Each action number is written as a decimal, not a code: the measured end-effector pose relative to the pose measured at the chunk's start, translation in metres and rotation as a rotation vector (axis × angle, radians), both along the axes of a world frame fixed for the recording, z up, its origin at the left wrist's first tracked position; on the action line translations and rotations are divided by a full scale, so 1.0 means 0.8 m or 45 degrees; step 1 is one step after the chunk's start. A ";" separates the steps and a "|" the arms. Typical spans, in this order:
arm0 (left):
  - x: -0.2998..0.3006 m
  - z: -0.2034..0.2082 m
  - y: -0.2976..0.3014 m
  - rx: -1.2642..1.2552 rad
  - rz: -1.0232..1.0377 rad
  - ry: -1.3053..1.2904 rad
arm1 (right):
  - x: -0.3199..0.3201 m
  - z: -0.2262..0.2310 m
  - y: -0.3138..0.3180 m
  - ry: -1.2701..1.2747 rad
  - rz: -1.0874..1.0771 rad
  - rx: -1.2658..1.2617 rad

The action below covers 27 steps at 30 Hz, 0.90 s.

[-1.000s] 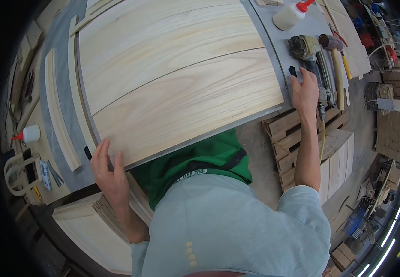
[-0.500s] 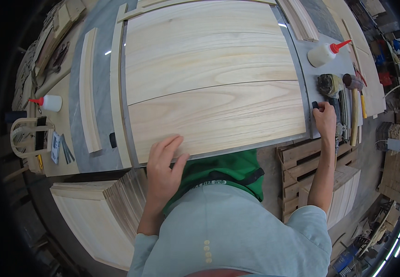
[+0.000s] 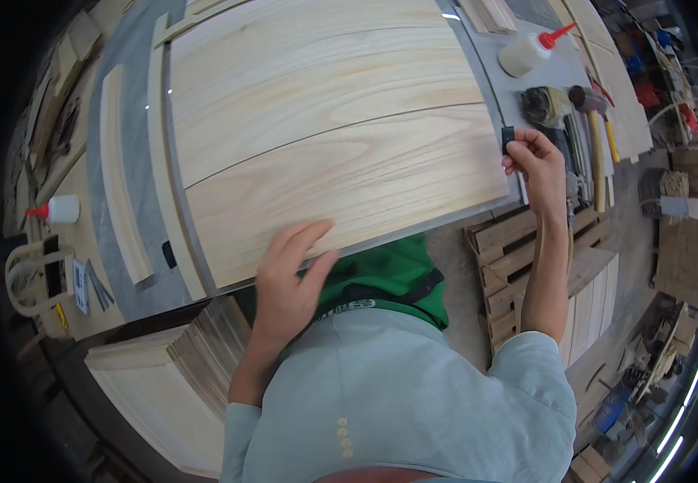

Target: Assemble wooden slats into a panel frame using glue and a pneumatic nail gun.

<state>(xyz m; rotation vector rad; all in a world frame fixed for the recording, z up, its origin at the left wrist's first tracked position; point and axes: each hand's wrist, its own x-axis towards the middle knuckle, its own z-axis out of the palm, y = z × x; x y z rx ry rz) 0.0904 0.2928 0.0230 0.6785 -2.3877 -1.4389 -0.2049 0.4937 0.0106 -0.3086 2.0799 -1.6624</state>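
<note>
In front of me a wide pale wood panel (image 3: 325, 105) made of several boards lies flat on the grey work table. My right hand (image 3: 539, 165) pinches a small black block (image 3: 507, 138) between thumb and fingers, at the panel's right edge. Above the near part of the panel is my left hand (image 3: 291, 270), fingers stretched and apart, holding nothing. Another small black block (image 3: 169, 254) lies on the table by the long wood strip (image 3: 173, 161) that runs along the panel's left side.
At the right are a white glue bottle (image 3: 524, 55) with a red nozzle, a taped power tool (image 3: 545, 106) and a mallet (image 3: 589, 101). A second glue bottle (image 3: 64, 209) stands left. Below the table sit stacked wood panels (image 3: 143, 370) and a pallet (image 3: 503, 266).
My right hand has lifted the black block from the table and brought it left toward the panel. My left hand stays over the near edge. The view has shifted and tilted.
</note>
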 end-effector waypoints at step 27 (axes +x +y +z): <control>-0.130 -0.017 -0.167 0.359 0.133 0.212 | 0.056 -0.010 -0.175 0.269 0.667 0.016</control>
